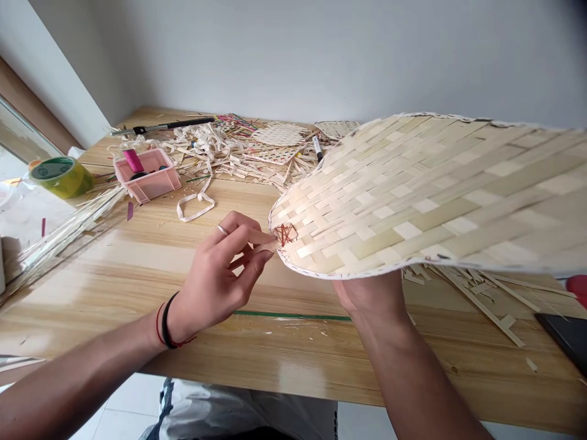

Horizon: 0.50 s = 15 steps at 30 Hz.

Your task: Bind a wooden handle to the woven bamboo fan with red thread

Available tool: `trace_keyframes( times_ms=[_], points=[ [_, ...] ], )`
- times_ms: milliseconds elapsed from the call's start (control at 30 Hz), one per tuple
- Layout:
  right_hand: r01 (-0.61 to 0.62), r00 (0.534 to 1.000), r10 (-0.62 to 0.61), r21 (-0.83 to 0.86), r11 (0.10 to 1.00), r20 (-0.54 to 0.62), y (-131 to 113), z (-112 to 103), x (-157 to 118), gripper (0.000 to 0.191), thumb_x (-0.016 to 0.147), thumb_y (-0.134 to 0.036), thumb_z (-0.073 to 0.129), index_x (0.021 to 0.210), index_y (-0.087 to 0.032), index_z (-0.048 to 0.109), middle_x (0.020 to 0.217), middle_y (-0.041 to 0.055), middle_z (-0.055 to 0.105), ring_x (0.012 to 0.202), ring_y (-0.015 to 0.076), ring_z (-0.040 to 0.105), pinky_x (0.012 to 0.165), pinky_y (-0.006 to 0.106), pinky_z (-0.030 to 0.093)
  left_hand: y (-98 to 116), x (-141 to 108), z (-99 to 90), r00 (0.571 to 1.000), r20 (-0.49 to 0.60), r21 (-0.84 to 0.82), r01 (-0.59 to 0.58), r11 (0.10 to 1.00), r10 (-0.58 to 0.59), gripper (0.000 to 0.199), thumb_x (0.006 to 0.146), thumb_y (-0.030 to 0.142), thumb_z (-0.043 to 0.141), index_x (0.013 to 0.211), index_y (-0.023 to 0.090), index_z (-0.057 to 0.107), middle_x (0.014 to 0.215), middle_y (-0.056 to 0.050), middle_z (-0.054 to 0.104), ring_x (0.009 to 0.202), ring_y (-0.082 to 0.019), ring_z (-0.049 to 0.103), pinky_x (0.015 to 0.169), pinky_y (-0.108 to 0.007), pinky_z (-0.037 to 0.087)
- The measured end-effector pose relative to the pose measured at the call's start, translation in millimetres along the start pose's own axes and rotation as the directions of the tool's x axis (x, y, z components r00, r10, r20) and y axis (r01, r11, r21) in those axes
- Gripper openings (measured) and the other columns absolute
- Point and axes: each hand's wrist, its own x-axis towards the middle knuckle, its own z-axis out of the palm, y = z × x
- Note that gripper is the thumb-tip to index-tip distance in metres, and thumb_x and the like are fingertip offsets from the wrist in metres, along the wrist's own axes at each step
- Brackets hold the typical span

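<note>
A: Where is the fan point(389, 201)?
B: Raised above a wooden table point(137, 263), its woven face spreading to the right edge of the view, white binding along its rim.
A: And the hands?
B: The left hand point(224, 263), ringed, pinches the fan's near-left end beside a patch of red thread point(286, 234). The right hand point(373, 293) reaches beneath the fan, its fingers hidden; its grip cannot be told.
A: Behind them?
B: Loose strips point(275, 174) litter the tabletop, right of a pink box point(156, 183) and a roll of tape point(62, 177).
</note>
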Motion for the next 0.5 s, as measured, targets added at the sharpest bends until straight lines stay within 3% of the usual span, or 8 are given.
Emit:
trace_keyframes(
  times_ms=[100,200,333,500],
  points=[
    [-0.139,0.99,0.137,0.043,0.989,0.035,-4.2,4.0,-0.6,0.013,0.09,-0.036,0.082,0.093,-0.027,0.073,0.092,0.0023,0.078,0.094,0.023,0.077,0.088,0.041,0.067,-1.3,2.2,1.1,0.997,0.047,-0.083,0.072,0.994,-0.068,0.007,0.104,0.021,0.063,0.106,0.019,0.07,0.101,-0.007,0.059,0.088,-0.015,0.062,0.067,-0.026,0.055],
    [-0.233,0.972,0.232,0.039,0.972,0.03,-5.9,5.0,-3.1,0.013,0.086,-0.024,0.084,0.092,-0.024,0.073,0.092,0.0009,0.079,0.085,0.0193,0.078,0.08,0.036,0.068,-1.5,4.5,2.2,0.98,0.106,-0.2,0.185,0.962,-0.167,0.012,0.105,0.023,0.062,0.095,0.019,0.063,0.092,-0.003,0.056,0.076,-0.012,0.058,0.065,-0.026,0.051],
    [-0.221,0.974,0.222,-0.015,0.975,0.044,-4.9,4.7,-5.8,0.007,0.093,-0.024,0.079,0.097,-0.021,0.074,0.09,0.0012,0.079,0.08,0.0179,0.079,0.079,0.035,0.069,-0.6,5.9,1.6,0.948,0.172,-0.252,0.304,0.919,-0.266,0.016,0.105,0.031,0.063,0.094,0.02,0.061,0.084,-0.002,0.059,0.073,-0.014,0.058,0.062,-0.028,0.047],
    [-0.197,0.979,0.202,-0.098,0.975,0.041,-9.2,6.7,-6.0,0.006,0.094,-0.022,0.077,0.1,-0.021,0.077,0.099,0.0044,0.081,0.083,0.0176,0.078,0.076,0.033,0.069,0.8,7.1,-0.2,0.917,0.211,-0.295,0.389,0.873,-0.337,0.018,0.104,0.038,0.065,0.108,0.02,0.065,0.076,-0.002,0.061,0.068,-0.016,0.055,0.057,-0.029,0.042]
  ],
)
